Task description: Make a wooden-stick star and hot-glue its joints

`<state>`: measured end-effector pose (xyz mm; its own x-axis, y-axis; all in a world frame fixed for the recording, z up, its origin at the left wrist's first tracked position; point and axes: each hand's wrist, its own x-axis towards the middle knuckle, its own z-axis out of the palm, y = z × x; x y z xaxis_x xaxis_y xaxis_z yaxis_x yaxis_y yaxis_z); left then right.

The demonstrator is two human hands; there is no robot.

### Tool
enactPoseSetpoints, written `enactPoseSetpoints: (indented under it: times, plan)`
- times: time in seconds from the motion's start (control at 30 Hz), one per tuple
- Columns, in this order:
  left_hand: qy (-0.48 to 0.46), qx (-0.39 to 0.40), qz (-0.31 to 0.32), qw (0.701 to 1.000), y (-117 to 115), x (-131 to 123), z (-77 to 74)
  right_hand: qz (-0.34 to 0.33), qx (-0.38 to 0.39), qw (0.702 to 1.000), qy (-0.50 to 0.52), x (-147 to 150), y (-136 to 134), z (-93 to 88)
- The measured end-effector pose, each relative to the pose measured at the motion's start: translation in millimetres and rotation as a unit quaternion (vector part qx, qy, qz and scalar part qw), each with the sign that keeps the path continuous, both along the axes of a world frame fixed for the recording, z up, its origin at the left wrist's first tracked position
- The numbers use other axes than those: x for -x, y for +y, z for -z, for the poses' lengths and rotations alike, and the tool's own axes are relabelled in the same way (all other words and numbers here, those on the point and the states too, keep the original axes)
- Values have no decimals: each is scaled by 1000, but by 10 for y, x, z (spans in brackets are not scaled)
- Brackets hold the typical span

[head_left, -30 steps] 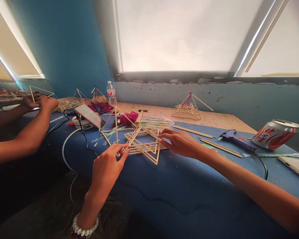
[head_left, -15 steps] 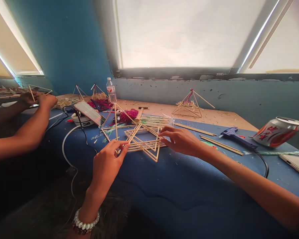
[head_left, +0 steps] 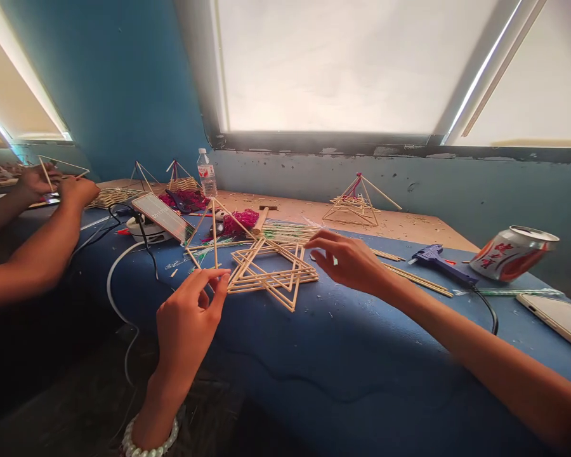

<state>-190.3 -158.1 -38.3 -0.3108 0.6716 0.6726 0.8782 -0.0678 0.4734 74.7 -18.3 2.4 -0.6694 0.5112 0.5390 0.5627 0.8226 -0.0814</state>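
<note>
Along the blue-covered tabletop (head_left: 361, 362), the person's two hands are spread over a pair of thin wooden stick frames. The left hand (head_left: 183, 324), with one beaded bracelet (head_left: 147, 444) at its wrist, is on the near side. Its fingers (head_left: 214, 282) are loosely spread, their tips right by the base of an upright pyramid frame (head_left: 213, 235); whether they touch it is hard to tell. The right hand (head_left: 349, 263) hovers over the right side of a flat star-shaped frame (head_left: 271, 276), its fingers (head_left: 321, 244) spread and pinching nothing. That star lies on the blue surface between the hands, just beside the pyramid frame's base.

Farther back stand three more pyramid frames: two toward the left (head_left: 143, 178) (head_left: 178, 174) and one on the bare wooden part to the right (head_left: 356, 203). Nearby are two magenta fibre bunches (head_left: 240, 222) (head_left: 181, 200), one plastic water bottle (head_left: 207, 172), and two phones, one tilted (head_left: 162, 216) and one lying at the right edge (head_left: 556, 320). One blue hot glue gun (head_left: 438, 259) and one crushed red-and-white drink can (head_left: 514, 254) sit to the right. At far left, a co-worker's two hands (head_left: 35, 184) (head_left: 78, 193) hold one triangular stick frame (head_left: 61, 166).
</note>
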Motion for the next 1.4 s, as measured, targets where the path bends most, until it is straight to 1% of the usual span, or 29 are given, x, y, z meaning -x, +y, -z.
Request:
enactPoseSetpoints:
  times: [0.07, 0.1, 0.17, 0.2, 0.27, 0.33, 0.37, 0.43, 0.5, 0.6, 0.7, 0.83, 0.97, 1.07, 1.23, 1.33, 1.4]
  plan:
    - [8, -30, -9, 999, -43, 8, 0, 16, -14, 998, 60, -73, 16, -140]
    - [29, -41, -16, 999, -56, 16, 8, 28, -14, 996, 87, -118, 25, -212]
    - [91, -55, -37, 994, -65, 36, 41, 56, 7, 992, 117, -216, 46, -321]
    - [123, -58, -47, 990, -63, 45, 66, 67, 30, 990, 121, -263, 57, -346]
    - [164, -57, -55, 983, -58, 56, 124, 62, 102, 988, 102, -333, 78, -322]
    - [174, -49, -50, 982, -57, 51, 179, 41, 173, 982, 57, -354, 88, -218]
    - [176, -44, -50, 982, -60, 43, 202, 40, 191, 980, 33, -344, 86, -152]
    - [181, -35, -55, 981, -71, 18, 231, 60, 194, 979, -10, -291, 64, -23]
    - [192, -30, -68, 979, -82, -12, 240, 78, 184, 979, -39, -218, 29, 67]
    - [209, -19, -80, 974, -95, -60, 231, 58, 201, 976, -56, -125, -20, 123]
    - [223, -6, -71, 972, -100, -107, 231, 40, 220, 973, -50, -77, -52, 140]
    - [238, 3, -63, 969, -96, -143, 263, 56, 237, 969, -40, -68, -72, 159]
    - [235, -8, -46, 971, -126, -150, 305, 53, 270, 961, -30, -135, -133, 131]
    - [216, -11, -22, 976, -201, -186, 339, 54, 279, 958, -35, -239, -260, 85]
    - [190, -16, 4, 982, -320, -289, 387, 80, 256, 961, -61, -434, -467, 57]
    - [191, -20, 12, 981, -319, -306, 395, 96, 232, 966, -58, -579, -485, 13]
    - [196, -24, 18, 980, -296, -298, 396, 135, 196, 971, -35, -718, -468, -78]
